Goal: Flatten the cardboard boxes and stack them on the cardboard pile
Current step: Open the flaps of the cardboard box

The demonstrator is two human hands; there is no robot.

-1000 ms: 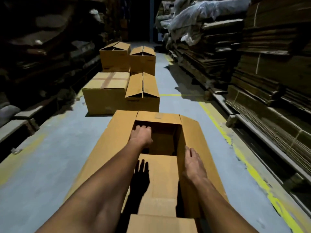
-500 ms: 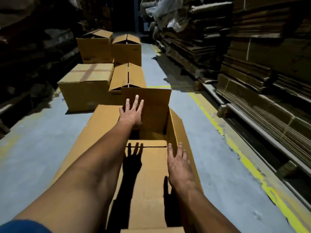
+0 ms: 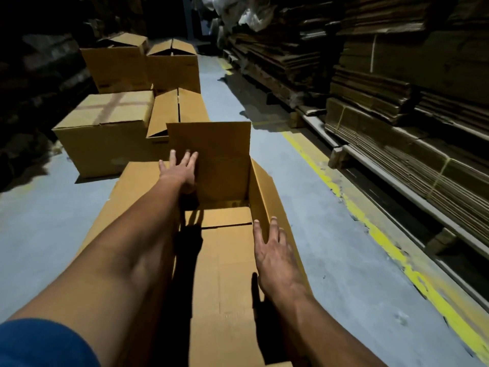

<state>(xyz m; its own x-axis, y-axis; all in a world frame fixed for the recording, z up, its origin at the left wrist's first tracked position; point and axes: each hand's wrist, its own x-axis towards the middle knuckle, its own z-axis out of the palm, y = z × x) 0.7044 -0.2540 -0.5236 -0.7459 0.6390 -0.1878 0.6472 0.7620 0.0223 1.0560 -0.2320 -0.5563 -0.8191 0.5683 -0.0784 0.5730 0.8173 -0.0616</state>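
Grey warehouse floor carries the open box, its long axis running away from me. My left hand presses flat, fingers spread, on its upright far flap; my right hand rests open against its right wall, gripping nothing.

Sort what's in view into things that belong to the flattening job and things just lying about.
Job: open box, its raised flap, left hand, right hand, four waiting boxes, cardboard stacks.
Lying about: plastic sheeting, yellow floor line.

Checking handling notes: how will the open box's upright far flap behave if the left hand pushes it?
The upright flap probably folds at its crease rather than bending: it looks flat and stiff. Likely light, since the open left hand alone meets it. The open box may slide on the smooth floor.
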